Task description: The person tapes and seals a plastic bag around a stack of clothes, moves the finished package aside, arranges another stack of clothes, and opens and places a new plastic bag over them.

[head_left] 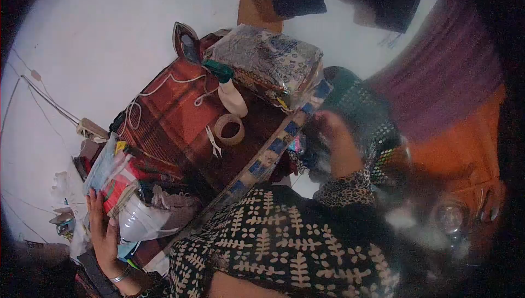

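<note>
My left hand (104,227), with a bangle at the wrist, lies against the side of a pile of plastic-wrapped packets (139,216). Its fingers are stretched out and touch the clear wrapping. My right hand (331,128) is at the table's patterned edge (268,158), beside a large plastic-covered bundle of folded cloth (268,60). Its fingers are dim and partly hidden, so I cannot tell whether they hold anything. Between the hands, small scissors (213,142) and a roll of brown tape (229,129) lie on the red checked cloth (180,109).
A white bottle with a green top (231,98) stands near the tape. An iron (188,46) rests at the far corner, its white cord running over the cloth. A power strip (92,129) is at the left edge. A green perforated basket (355,101) stands right of the table.
</note>
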Available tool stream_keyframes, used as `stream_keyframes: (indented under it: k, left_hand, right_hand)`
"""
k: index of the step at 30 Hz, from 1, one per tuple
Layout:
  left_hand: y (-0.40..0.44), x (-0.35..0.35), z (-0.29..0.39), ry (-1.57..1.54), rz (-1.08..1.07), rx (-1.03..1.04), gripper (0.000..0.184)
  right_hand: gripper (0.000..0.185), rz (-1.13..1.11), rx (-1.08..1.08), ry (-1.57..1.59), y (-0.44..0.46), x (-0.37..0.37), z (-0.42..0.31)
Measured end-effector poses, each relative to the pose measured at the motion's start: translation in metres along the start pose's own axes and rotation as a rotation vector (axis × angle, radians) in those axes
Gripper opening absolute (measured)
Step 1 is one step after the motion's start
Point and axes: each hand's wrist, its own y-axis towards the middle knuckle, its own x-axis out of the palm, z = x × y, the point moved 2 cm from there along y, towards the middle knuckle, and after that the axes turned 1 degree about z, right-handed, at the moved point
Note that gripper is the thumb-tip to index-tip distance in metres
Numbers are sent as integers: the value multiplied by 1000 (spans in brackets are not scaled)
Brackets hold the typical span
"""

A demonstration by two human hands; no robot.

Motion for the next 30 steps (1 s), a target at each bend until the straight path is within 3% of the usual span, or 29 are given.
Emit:
stream_keyframes:
  k: [2, 6, 8, 9, 10, 12, 14, 18, 20, 22, 24, 26, 28, 30]
  left_hand:
    - [-1, 0, 0, 10, -2, 7, 64]
    - [-3, -1, 4, 36, 5, -22, 63]
    - [-2, -1, 8, 34, 8, -37, 63]
    - [-2, -1, 10, 48, 12, -35, 64]
    - [-1, -1, 12, 62, 15, -33, 64]
    - [0, -2, 13, 82, 12, -34, 64]
    - [2, -3, 16, 100, 10, -29, 65]
    - [5, -4, 32, 89, 17, -48, 69]
    - [4, -4, 36, 74, 39, -73, 70]
    - [4, -4, 35, 226, 18, -58, 73]
    - [4, 4, 25, 216, 46, -42, 73]
    - [2, 8, 21, 238, 44, -14, 72]
    - [2, 11, 24, 253, 52, -16, 71]
    - [3, 19, 23, 242, 94, 11, 71]
  right_hand:
    - [23, 70, -143, 28, 1, 3, 4]
    - [24, 174, -5, -39, 21, -9, 12]
    - [33, 480, -216, -605, 44, -25, 15]
    - [33, 477, -217, -610, 46, -29, 16]
    - [34, 645, -465, -962, 27, -19, 6]
    - [36, 794, -725, -1319, -10, 7, -15]
    - [37, 824, -541, -897, -81, 63, -56]
    - [35, 771, -791, -986, -80, 43, -97]
    - [32, 515, -733, -733, -159, 97, -141]
    - [23, 290, -666, -689, -209, 139, -164]
    - [17, 10, -608, -759, -242, 186, -178]
    - [13, -224, -585, -1024, -261, 234, -184]
    - [14, -437, -762, -1243, -293, 298, -174]
    - [14, -779, -803, -1382, -318, 357, -157]
